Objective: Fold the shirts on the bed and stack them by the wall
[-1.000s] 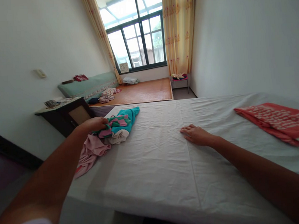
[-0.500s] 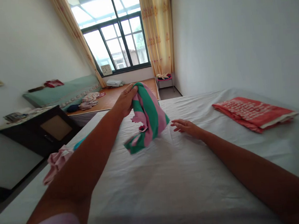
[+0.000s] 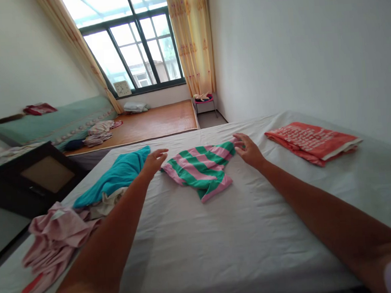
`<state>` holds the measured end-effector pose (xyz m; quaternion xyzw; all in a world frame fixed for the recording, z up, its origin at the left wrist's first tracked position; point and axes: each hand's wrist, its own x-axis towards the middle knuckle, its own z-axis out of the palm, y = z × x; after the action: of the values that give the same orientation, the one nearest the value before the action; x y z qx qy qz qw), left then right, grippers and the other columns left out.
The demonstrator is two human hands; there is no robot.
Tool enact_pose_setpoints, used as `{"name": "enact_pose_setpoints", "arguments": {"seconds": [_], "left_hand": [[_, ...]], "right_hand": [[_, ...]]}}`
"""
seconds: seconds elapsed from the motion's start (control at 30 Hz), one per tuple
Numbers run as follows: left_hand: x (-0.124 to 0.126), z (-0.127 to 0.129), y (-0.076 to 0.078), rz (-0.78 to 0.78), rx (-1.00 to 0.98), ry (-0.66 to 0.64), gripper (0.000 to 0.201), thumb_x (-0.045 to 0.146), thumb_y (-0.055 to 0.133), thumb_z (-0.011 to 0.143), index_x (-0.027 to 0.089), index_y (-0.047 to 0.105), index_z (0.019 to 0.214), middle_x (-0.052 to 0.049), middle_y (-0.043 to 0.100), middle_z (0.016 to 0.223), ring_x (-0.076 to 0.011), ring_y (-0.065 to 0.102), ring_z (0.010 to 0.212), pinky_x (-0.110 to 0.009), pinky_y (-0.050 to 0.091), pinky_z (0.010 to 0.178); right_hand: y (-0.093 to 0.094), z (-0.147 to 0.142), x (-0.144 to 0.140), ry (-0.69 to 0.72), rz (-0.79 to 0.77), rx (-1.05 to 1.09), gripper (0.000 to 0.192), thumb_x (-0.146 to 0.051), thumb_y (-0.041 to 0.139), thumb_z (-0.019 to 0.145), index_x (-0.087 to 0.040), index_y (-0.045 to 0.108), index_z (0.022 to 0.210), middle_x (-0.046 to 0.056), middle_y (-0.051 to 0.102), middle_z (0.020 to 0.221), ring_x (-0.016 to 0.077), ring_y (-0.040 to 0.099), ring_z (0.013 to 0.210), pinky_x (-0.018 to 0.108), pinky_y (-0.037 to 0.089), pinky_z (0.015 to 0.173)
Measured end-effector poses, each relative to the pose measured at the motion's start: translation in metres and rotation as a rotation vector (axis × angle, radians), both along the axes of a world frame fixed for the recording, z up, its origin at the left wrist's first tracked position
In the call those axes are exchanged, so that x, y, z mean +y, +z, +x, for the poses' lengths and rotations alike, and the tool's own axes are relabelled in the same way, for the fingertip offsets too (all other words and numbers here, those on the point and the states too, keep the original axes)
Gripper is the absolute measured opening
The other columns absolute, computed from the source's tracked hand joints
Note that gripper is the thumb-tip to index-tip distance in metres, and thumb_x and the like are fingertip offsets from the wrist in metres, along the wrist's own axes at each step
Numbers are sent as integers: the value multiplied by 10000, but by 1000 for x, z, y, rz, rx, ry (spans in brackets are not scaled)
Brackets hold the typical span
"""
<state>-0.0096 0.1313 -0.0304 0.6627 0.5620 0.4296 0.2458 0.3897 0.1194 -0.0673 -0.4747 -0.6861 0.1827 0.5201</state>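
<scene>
A pink-and-green striped garment [image 3: 200, 166], which looks like a small shirt, lies loosely spread with some folds on the white-sheeted bed [image 3: 222, 243]. Just off its left edge is my left hand [image 3: 155, 160], fingers stretched out and apart, holding nothing. My right hand [image 3: 247, 151] is at the garment's far right corner, with fingers curved but apart; the fingertips touch or nearly touch the cloth. Behind my left hand a turquoise garment [image 3: 118, 172] lies on the bed, partly over a beige cloth [image 3: 107, 204]. Nearer me is a crumpled pink garment [image 3: 59, 234].
A folded red cloth with white lettering [image 3: 315, 140] rests on the bed's right side, near the wall. Left of the bed stands a dark cabinet [image 3: 33, 175]. Beyond are a brown-topped bed [image 3: 153, 120] with clothes and a small pink stool [image 3: 204, 100].
The striped garment, which hung from my left hand, now lies spread on the bed. My left hand has let go and moved left; the view has turned slightly right.
</scene>
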Motion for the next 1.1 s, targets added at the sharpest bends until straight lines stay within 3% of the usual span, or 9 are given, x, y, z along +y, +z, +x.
{"name": "enact_pose_setpoints", "arguments": {"seconds": [0.13,0.2,0.33,0.43,0.6,0.67,0.83,0.97,1.1], "left_hand": [[-23,5,-7,-86,416,-608,413,362,729,722,208,711,1105,-85,678,1204,-264,595,1143,-365,457,999],[-31,10,-13,-29,590,-714,462,242,699,728,227,677,1189,-89,619,1306,-262,561,1202,-374,412,1053],[-40,25,-28,131,751,-545,457,125,556,778,241,660,1208,-87,583,1339,-257,562,1194,-373,417,1027],[-45,47,-21,146,705,-444,358,127,512,789,229,678,1089,-67,667,1162,-239,623,1036,-342,465,909],[-57,93,35,182,298,-385,121,226,466,831,181,576,805,3,597,729,-161,558,720,-266,456,677],[-66,107,60,178,104,-439,157,283,478,854,176,551,765,10,579,710,-144,542,707,-246,452,657],[-88,109,89,112,-289,-437,311,487,645,777,182,629,834,-11,635,743,-200,615,773,-287,509,681],[-74,79,70,9,-449,-198,460,617,640,739,196,653,925,-23,664,723,-237,651,751,-333,538,654],[-34,33,20,-301,-303,-30,528,679,579,748,189,624,940,-43,685,716,-213,661,663,-318,532,586]], "right_hand": [[0,-4,-11,359,-7,-422,387,-214,554,814,-225,653,1189,85,658,1182,237,614,1069,388,507,928],[-6,-9,-14,533,28,-588,485,-136,552,780,-236,630,1248,74,626,1280,245,547,1204,416,443,1020],[-24,-16,-10,308,94,-672,517,-111,549,788,-184,600,1297,126,558,1382,278,455,1313,476,363,1088],[-31,-14,-4,344,125,-635,515,-271,637,811,-195,578,1318,135,569,1369,284,467,1312,486,361,1091],[-38,-10,2,381,161,-548,649,-335,707,732,-193,548,1345,151,520,1420,294,440,1340,489,324,1117],[-37,-10,3,337,137,-449,512,-361,683,745,-186,631,1223,149,589,1334,306,479,1297,488,344,1101],[6,14,-3,454,-125,-46,335,-491,532,872,-193,678,923,57,713,912,231,664,877,376,543,813],[53,42,3,291,-214,112,408,-552,553,866,-188,643,1027,26,697,849,169,641,710,275,533,646],[57,45,24,40,-269,-360,282,-407,598,874,-170,671,1008,65,711,937,206,650,858,308,527,775]]}}
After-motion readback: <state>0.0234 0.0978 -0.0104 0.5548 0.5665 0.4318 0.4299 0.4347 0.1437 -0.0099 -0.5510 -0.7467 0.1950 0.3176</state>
